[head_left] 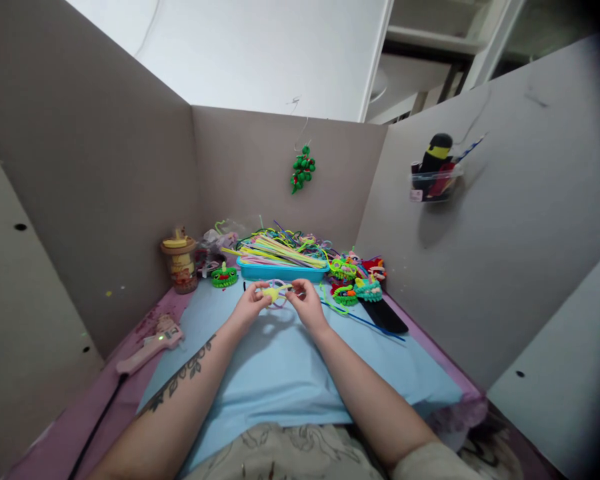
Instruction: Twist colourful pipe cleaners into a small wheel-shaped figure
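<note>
Left hand (pixel 250 305) and right hand (pixel 306 303) both pinch a yellow pipe-cleaner piece (pixel 273 292) above the blue mat (pixel 280 367) on the counter (pixel 145 327), just before the turquoise tray (pixel 280 271).

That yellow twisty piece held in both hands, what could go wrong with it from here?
1. Both hands, left hand and right hand, pinch the small yellow piece; a hard tug might bend it out of shape.
2. The pink glue gun lies near the left forearm with a light showing; a stray elbow could perhaps touch it.
3. Its black cord could snag.
</note>
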A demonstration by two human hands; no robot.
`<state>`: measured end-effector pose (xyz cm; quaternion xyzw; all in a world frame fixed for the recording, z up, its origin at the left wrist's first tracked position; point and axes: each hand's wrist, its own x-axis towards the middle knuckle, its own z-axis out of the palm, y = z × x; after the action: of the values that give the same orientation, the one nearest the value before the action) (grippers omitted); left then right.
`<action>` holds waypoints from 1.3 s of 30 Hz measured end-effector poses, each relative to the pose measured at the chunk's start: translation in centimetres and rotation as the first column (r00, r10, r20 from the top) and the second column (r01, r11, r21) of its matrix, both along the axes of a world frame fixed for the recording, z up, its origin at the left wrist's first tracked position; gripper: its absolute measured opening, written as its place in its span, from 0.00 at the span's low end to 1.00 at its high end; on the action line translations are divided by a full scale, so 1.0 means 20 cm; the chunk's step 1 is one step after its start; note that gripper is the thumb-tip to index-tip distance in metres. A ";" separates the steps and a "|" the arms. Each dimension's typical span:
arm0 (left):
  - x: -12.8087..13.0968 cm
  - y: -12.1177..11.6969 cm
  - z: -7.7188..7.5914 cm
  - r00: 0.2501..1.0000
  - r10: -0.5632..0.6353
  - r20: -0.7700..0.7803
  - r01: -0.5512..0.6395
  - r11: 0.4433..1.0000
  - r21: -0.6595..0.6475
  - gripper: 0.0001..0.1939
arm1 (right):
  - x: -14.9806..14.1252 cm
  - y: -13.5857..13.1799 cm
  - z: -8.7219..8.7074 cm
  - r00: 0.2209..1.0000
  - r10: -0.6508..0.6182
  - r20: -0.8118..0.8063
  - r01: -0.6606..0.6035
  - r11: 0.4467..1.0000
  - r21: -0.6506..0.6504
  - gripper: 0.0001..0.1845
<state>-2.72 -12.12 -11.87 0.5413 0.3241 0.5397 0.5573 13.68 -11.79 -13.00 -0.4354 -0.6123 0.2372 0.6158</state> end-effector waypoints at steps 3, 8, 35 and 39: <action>0.00 0.00 0.00 0.999 -0.032 -0.018 0.032 0.999 -0.005 0.27 | 0.01 0.00 0.00 0.997 0.067 0.036 -0.067 0.998 0.017 0.13; 0.01 -0.01 0.00 0.995 -0.095 -0.035 0.095 0.995 -0.001 0.26 | 0.01 0.01 0.00 0.992 0.114 0.056 -0.115 0.993 0.019 0.07; 0.03 -0.01 -0.03 0.961 0.114 -0.253 -0.117 0.993 0.004 0.34 | 0.02 0.03 -0.03 0.999 -0.024 -0.047 0.023 1.000 -0.006 0.12; 0.05 -0.02 -0.03 0.996 0.057 -0.062 -0.062 0.995 -0.078 0.39 | 0.00 0.01 -0.02 0.998 0.017 0.064 -0.020 0.999 0.040 0.08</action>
<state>-1.69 -12.46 -12.42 0.5245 0.3778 0.5266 0.5522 13.59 -11.51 -13.39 -0.4244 -0.6403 0.2165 0.6025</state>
